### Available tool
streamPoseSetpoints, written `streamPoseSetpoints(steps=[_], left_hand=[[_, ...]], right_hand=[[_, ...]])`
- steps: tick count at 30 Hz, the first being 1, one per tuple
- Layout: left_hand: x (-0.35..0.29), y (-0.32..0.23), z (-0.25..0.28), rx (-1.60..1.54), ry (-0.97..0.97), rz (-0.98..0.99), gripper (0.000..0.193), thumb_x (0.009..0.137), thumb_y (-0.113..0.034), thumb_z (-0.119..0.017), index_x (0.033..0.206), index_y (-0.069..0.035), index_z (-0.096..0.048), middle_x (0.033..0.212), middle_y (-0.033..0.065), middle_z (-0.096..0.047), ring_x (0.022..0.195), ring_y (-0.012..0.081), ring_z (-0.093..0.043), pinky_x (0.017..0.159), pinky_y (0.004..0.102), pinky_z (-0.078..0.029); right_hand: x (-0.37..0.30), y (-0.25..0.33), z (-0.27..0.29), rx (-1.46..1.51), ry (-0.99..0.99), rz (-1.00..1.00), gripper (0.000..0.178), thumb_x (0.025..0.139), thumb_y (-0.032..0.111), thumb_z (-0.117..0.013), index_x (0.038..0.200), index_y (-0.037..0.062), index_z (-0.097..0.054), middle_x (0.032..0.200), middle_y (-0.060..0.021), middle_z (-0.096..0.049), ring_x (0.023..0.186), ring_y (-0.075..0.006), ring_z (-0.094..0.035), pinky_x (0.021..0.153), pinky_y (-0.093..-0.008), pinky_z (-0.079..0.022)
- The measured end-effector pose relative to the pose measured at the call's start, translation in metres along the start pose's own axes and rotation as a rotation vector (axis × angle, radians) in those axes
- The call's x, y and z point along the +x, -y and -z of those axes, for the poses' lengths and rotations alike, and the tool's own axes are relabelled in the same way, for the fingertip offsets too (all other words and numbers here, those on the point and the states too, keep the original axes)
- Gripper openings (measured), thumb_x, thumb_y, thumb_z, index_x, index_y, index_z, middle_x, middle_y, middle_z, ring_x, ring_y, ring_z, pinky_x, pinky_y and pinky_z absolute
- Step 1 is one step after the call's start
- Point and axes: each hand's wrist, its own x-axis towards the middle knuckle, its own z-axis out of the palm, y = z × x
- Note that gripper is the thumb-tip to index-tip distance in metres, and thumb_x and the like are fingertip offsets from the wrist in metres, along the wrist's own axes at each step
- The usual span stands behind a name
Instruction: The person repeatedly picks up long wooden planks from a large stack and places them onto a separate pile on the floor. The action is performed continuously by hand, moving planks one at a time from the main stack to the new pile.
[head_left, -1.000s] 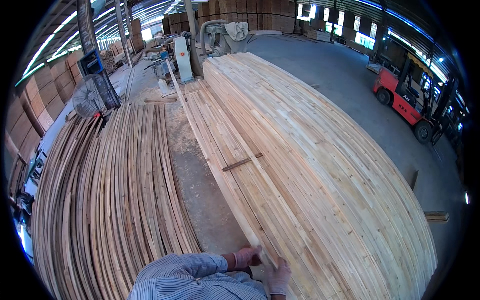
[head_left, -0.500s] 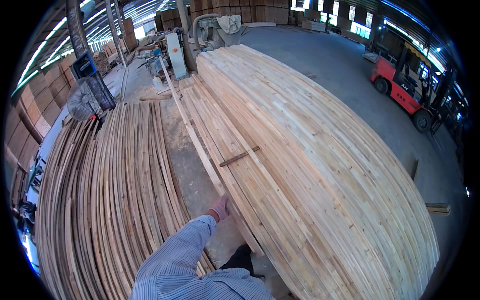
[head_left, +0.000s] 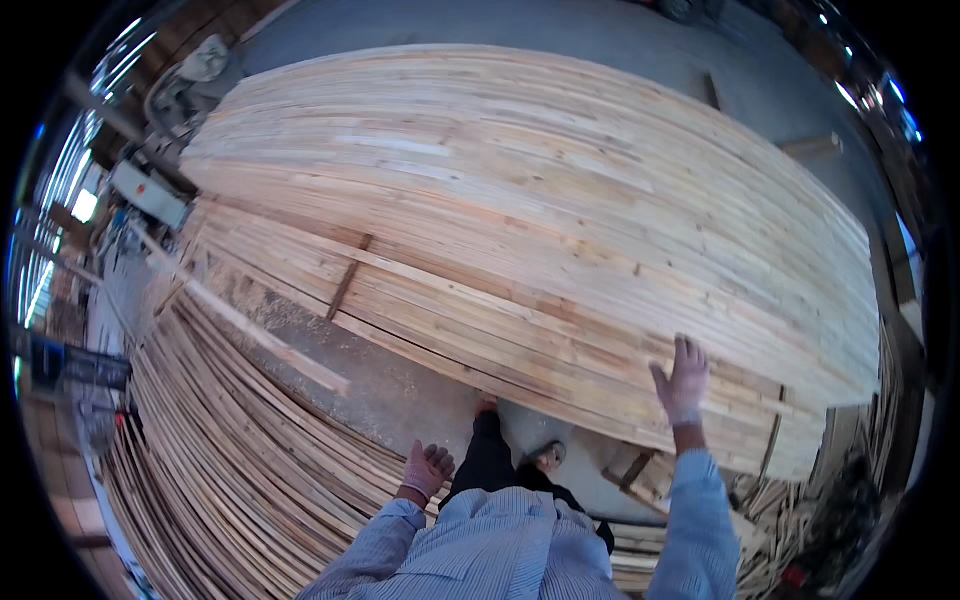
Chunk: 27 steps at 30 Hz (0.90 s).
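Observation:
My right hand [head_left: 681,379], in a pink work glove, is raised with fingers spread just over the near edge of a big stack of long pale wooden boards [head_left: 560,200]; it holds nothing. My left hand [head_left: 427,468], also gloved, hangs low by my side with fingers loosely curled and nothing in it, above the concrete floor [head_left: 400,395]. One loose board [head_left: 250,325] lies slanted on the floor to the left, its near end free. My feet stand at the foot of the stack.
A lower pile of thin wooden strips [head_left: 220,470] covers the floor on the left. A short cross batten [head_left: 348,280] lies on the stack's lower tier. Wood offcuts [head_left: 650,475] sit under the stack's near corner. A machine [head_left: 150,190] stands at far left.
The view has swung right and down toward the stack. My left hand has left the loose board and dropped by my side. My right hand has come up over the stack's edge.

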Motion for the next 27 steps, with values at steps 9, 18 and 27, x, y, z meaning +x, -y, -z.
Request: streamPoseSetpoints(steps=[9,18,27], left_hand=[[0.036,-0.027,-0.050,0.272,-0.380,-0.046,0.041,0.098,-0.050,-0.054,0.101,-0.009,-0.055,0.090,0.0107,-0.064,0.077,0.0295,-0.061,0.070,0.0419,-0.052],[0.169,-0.061,-0.196,0.557,-0.312,-0.107,0.031,0.097,-0.039,-0.062,0.081,-0.013,-0.054,0.073,0.0050,-0.059,0.063,0.0188,-0.057,0.055,0.0315,-0.047],[0.382,-0.025,-0.303,0.772,-0.526,0.170,0.051,0.088,-0.066,-0.062,0.079,-0.019,-0.045,0.063,0.0021,-0.053,0.047,0.0182,-0.044,0.046,0.0364,-0.037]], right_hand=[[0.179,-0.058,-0.052,-0.418,0.295,0.049,0.105,0.070,0.053,-0.080,0.151,0.0063,-0.031,0.154,-0.0156,-0.038,0.147,-0.0325,-0.030,0.122,-0.0475,-0.019],[0.254,-0.090,-0.093,-0.211,0.345,0.208,0.104,0.062,0.054,-0.085,0.146,0.0116,-0.040,0.151,-0.0202,-0.041,0.142,-0.0377,-0.036,0.121,-0.0499,-0.024],[0.273,-0.121,-0.124,-0.170,0.160,0.288,0.097,0.067,0.079,-0.064,0.133,0.0089,-0.053,0.135,-0.0188,-0.053,0.127,-0.0394,-0.049,0.110,-0.0543,-0.038]])
